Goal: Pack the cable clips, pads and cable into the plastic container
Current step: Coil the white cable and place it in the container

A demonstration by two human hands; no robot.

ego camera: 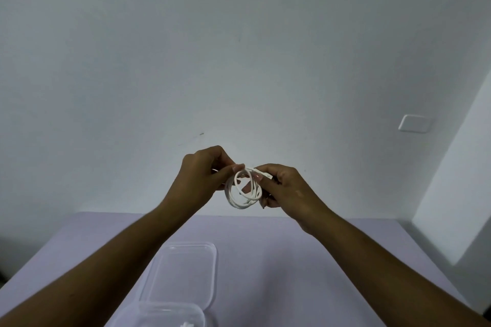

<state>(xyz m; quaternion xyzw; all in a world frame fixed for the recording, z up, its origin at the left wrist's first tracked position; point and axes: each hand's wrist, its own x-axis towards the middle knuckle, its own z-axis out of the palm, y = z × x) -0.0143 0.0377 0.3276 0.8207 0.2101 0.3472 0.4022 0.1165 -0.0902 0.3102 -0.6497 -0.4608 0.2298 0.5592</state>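
A white cable is wound into a small coil and held up in the air above the far edge of the table. My left hand pinches the coil's left side. My right hand grips its right side, with the cable's plug end poking out between the fingers. The clear plastic container stands at the near edge, partly cut off, with small white pieces inside. Its clear lid lies open behind it.
The table has a pale lilac top and ends at a white wall. A white wall switch plate is at the right. Both forearms reach across the table's middle.
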